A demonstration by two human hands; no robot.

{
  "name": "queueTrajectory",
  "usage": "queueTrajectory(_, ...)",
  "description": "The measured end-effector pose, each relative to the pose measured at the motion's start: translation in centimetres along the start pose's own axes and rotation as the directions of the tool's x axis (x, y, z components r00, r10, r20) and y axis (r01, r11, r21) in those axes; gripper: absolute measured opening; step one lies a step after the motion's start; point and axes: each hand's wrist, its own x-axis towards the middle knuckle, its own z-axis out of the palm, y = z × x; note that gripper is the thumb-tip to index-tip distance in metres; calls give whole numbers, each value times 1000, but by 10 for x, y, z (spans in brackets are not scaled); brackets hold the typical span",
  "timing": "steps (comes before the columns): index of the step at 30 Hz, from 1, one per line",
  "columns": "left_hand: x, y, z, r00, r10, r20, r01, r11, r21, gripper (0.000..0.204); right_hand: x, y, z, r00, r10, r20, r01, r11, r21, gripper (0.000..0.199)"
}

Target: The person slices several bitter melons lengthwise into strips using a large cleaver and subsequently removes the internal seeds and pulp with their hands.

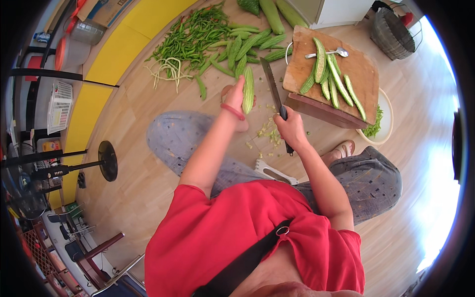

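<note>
My left hand (239, 95) is closed around a pale green bitter melon (249, 89), held lengthwise above the floor. To its right, my right hand (292, 129) grips the dark handle of a kitchen knife (272, 85). The long blade points away from me, apart from the melon. Several halved bitter melons (336, 81) lie on a wooden cutting board (363, 74) at the right, some with the hollow side up. A metal spoon (341, 51) rests near them. More whole bitter melons (247, 45) lie on the floor beyond my left hand.
Green chillies (190, 37) are heaped at the far left, beside pale long beans (168, 72). Larger green gourds (271, 17) lie at the back. A white basin (388, 132) with green slices stands beside the board. Scraps (269, 132) litter the floor. A dark basket (393, 34) stands far right.
</note>
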Motion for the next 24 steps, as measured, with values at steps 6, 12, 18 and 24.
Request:
queueTrajectory(6,30,-1,15,997,8,-80,-22,983,-183,41,-35,-1,-2,981,-192,-3,186,951,-247,42)
queueTrajectory(12,73,-23,6,996,64,-53,-78,942,-326,42,-58,6,-4,938,-337,80,341,863,-373,49)
queueTrajectory(18,48,-14,39,936,292,-194,-313,945,-89,39,-59,16,-7,933,-351,84,355,847,-395,52)
queueTrajectory(24,45,-10,36,932,309,-190,-333,937,-105,28,-58,11,-6,933,-345,98,356,851,-386,51)
